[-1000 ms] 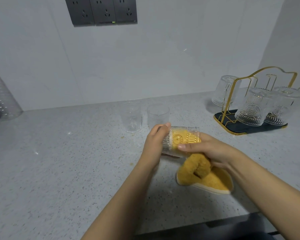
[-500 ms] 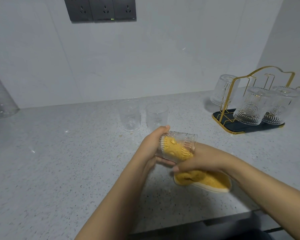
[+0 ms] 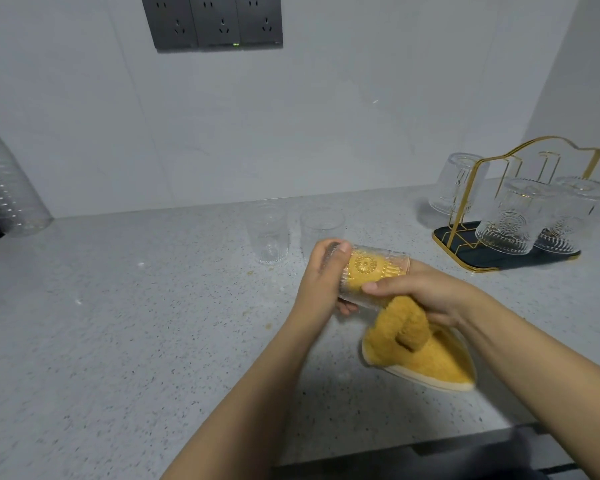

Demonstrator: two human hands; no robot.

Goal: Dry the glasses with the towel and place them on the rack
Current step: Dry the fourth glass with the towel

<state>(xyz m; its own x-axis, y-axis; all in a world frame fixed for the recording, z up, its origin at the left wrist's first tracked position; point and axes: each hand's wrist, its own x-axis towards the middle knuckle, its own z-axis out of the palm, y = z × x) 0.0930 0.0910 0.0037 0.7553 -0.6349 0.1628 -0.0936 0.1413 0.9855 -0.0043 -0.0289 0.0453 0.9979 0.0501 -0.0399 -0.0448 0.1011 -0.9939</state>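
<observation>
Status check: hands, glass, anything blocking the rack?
Left hand grips glass sideways; right hand works yellow towel inside. Rack holds three, two wait. Path clear.

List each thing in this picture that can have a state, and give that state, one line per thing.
Held glass: on its side, towel stuffed inside.
Towel: partly in the held glass, rest trailing onto the counter.
Left hand: grips the held glass at its base.
Right hand: grips the held glass and towel at the mouth.
Two counter glasses: upright, empty.
Rack: three glasses on it, upside down.
Sockets: nothing plugged in.
</observation>
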